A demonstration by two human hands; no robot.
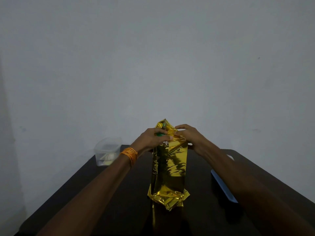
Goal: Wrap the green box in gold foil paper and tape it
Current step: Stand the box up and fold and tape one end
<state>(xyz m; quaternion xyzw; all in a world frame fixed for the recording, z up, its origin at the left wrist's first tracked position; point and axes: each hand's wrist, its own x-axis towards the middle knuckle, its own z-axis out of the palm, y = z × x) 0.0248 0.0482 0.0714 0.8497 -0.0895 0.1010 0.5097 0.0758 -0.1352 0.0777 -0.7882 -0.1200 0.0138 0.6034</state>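
Note:
A tall box stands upright on the dark table (119,201), covered in gold foil paper (168,167). Only a small patch of the green box (160,134) shows at the top, under my left fingers. My left hand (153,138) grips the top left of the box, its fingers curled over the foil. My right hand (187,137) grips the top right, pinching a fold of foil against the top. A loose point of foil sticks up behind both hands. The foil at the bottom is crumpled and splayed on the table.
A clear plastic container (108,150) with some pale things inside stands at the table's far left corner. A long blue flat object (223,186) lies to the right, partly under my right forearm. A plain wall is behind the table.

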